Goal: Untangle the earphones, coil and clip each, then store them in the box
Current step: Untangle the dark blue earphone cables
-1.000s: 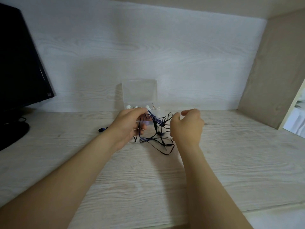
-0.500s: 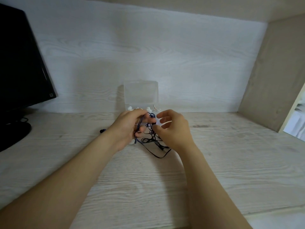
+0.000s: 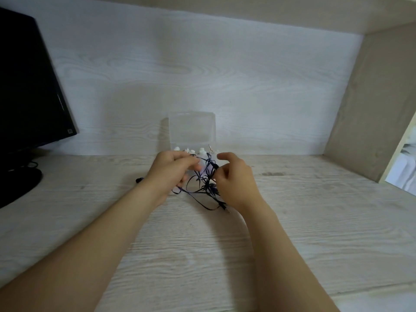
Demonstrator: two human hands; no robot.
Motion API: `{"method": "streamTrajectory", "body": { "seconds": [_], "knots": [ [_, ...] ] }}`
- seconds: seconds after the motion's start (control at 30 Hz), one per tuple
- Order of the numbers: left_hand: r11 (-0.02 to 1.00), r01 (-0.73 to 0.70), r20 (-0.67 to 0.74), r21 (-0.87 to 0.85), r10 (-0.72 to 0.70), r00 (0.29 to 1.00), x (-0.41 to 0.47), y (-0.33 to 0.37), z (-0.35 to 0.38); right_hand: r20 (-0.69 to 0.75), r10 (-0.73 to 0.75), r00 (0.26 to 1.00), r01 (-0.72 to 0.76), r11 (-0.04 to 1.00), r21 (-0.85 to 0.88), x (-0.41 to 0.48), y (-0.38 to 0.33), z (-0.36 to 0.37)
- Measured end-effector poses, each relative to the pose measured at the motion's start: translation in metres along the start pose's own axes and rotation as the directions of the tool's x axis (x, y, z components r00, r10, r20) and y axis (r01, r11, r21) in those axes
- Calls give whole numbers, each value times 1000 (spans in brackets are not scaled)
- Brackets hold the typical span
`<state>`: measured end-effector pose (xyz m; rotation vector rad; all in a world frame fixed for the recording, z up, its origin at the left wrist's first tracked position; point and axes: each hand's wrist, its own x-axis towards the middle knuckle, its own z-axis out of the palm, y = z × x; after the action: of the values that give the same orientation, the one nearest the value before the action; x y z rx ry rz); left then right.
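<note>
A tangle of dark blue and black earphone cables (image 3: 203, 188) hangs between my two hands just above the desk. My left hand (image 3: 171, 171) grips the upper left part of the bundle with curled fingers. My right hand (image 3: 234, 179) pinches a strand on the right side. A jack plug (image 3: 225, 207) trails onto the desk below my right hand. Behind the hands stands a clear plastic box (image 3: 191, 129) with its lid raised, and small white pieces (image 3: 201, 150) lie in it. A dark earbud (image 3: 139, 180) lies on the desk left of my left wrist.
A black monitor (image 3: 29, 86) on a round stand (image 3: 20, 185) fills the far left. The white back wall rises right behind the box. A beige side panel (image 3: 371, 109) closes off the right. The light wooden desk (image 3: 315, 221) stretches toward me.
My right hand closed in on the bundle from the right and now pinches a strand. The tangle has been gathered closer between both hands.
</note>
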<state>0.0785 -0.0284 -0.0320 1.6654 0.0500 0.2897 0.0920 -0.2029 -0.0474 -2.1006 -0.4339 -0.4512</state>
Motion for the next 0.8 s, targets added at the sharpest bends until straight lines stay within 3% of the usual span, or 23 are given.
{"method": "streamTrajectory", "body": {
  "seconds": [0.13,0.3,0.4,0.5,0.57,0.63,0.73,0.8],
  "knots": [
    [964,-140,-129,226,172,977,3,-6,-2,-53,37,998,-40,998,-51,2,2,-4],
    [785,-222,-190,578,394,899,11,-16,-9,-335,75,939,-94,995,-41,7,6,-9],
    [733,-223,-209,643,448,869,9,-15,-10,-440,127,889,-142,990,-2,9,8,-12],
    [731,-164,-275,662,442,854,12,-17,-15,-456,212,865,-204,977,67,6,6,-18],
    [753,-95,-335,651,397,854,13,-16,-17,-377,272,885,-249,962,108,2,2,-22],
    [788,-51,-366,614,342,866,15,-17,-20,-186,360,914,-286,898,333,-1,-6,-25],
    [848,-5,-388,530,248,888,15,-19,-24,179,327,928,-354,620,701,-1,-14,-34],
    [888,17,-398,460,188,898,17,-20,-25,231,256,939,-336,526,782,0,-16,-37]
  ]
}}
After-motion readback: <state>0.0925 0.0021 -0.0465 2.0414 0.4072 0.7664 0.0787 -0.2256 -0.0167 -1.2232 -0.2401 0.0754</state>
